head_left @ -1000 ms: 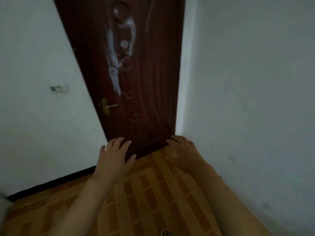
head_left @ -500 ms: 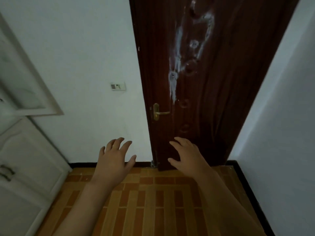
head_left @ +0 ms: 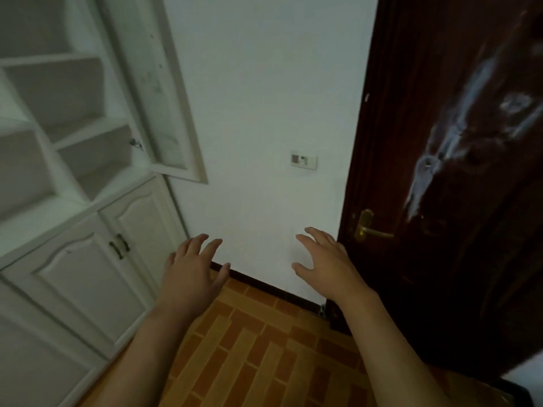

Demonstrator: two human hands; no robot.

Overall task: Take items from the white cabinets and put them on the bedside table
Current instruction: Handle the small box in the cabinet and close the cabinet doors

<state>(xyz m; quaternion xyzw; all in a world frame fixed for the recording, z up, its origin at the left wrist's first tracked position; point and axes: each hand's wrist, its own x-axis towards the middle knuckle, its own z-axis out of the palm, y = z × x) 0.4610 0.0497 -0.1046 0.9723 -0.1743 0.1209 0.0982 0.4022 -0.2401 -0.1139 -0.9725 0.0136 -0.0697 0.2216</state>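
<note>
White wall [head_left: 264, 98], dark wooden door [head_left: 458, 171], orange brick-pattern floor [head_left: 258, 348]

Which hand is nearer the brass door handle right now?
Right. The right hand hovers open just left of the brass door handle; the left hand is farther left, open, toward the white cabinets.

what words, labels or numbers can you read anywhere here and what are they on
None can be read.
Wall switch plate: small dark marks, too small and blurred to read as text.
Brown door: pale smears only, no lettering.
White cabinet and its open glass door: no labels visible.
Left hand and right hand: both open and empty, nothing written on them.
</note>
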